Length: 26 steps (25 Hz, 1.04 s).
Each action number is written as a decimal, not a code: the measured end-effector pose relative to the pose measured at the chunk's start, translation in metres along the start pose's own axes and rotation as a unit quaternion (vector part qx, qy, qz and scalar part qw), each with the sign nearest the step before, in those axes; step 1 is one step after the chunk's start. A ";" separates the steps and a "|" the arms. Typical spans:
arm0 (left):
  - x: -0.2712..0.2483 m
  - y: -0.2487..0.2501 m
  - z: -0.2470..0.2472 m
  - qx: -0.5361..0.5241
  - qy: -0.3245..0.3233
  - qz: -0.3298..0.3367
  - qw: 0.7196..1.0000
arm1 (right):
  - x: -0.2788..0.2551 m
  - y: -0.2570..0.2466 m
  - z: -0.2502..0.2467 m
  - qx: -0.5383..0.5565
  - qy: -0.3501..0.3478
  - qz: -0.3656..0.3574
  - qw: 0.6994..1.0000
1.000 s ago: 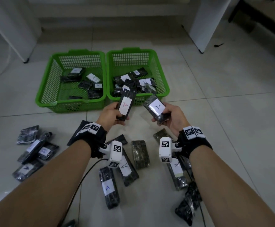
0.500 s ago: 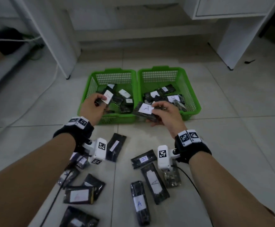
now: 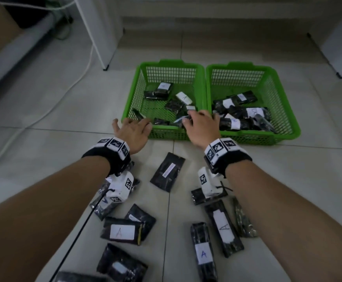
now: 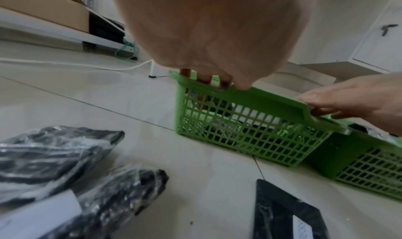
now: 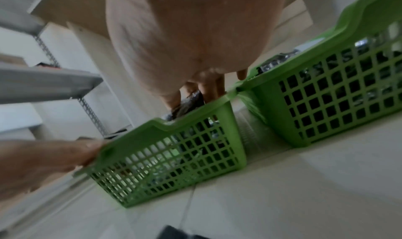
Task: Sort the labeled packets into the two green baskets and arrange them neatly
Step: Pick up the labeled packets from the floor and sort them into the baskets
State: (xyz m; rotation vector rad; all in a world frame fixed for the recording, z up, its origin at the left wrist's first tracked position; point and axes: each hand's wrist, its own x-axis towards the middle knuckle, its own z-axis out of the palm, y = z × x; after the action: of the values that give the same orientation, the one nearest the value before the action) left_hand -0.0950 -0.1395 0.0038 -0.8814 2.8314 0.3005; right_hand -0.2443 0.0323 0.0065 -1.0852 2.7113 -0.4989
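**A:** Where does it stand?

**B:** Two baskets sit side by side on the tiled floor (image 3: 44,110). The left basket (image 3: 170,65) holds a few packets, loosely scattered; the right basket (image 3: 239,67) holds a fuller heap. More labeled packets (image 3: 203,254) lie near the person, unsorted, several marked A.

**A:** And the hands?

**B:** Both are at the left basket's near side. The left hand (image 3: 132,133) lies over the near-left rim with relaxed, spread fingers and, as far as I can see, nothing in it. The right hand (image 3: 201,127) reaches in at the near-right corner, fingers pinching a dark packet (image 5: 191,101).

**A:** How to finish this placement well?

**B:** I'd say lower the packet flat, label up, alongside the others, instead of dropping it. The left hand could steady the rim, then straighten the scattered ones into rows.
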 end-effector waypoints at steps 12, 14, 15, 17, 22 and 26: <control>0.008 0.002 -0.015 0.032 -0.039 0.029 0.998 | -0.026 0.004 0.005 -0.057 -0.023 -0.101 0.993; 0.012 0.005 -0.018 0.060 -0.067 0.047 0.995 | -0.027 0.000 0.005 -0.063 -0.046 -0.100 0.992; 0.012 0.004 -0.022 0.081 -0.079 0.065 0.991 | -0.025 -0.003 0.004 -0.067 -0.060 -0.096 0.991; 0.009 -0.001 -0.038 0.102 -0.083 0.114 0.985 | -0.022 -0.006 0.002 -0.067 -0.069 -0.089 0.991; -0.044 -0.008 -0.075 0.133 0.017 0.267 0.954 | -0.068 -0.033 0.008 0.022 0.135 -0.174 0.975; -0.091 -0.031 -0.032 0.153 -0.098 0.131 0.975 | -0.105 -0.052 0.046 -0.044 -0.092 -0.211 0.972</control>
State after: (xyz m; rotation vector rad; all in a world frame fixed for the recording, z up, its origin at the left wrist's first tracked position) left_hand -0.0061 -0.1230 0.0499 -0.3928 2.7038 -0.0202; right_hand -0.1226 0.0588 -0.0129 -1.6544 2.3634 -0.3156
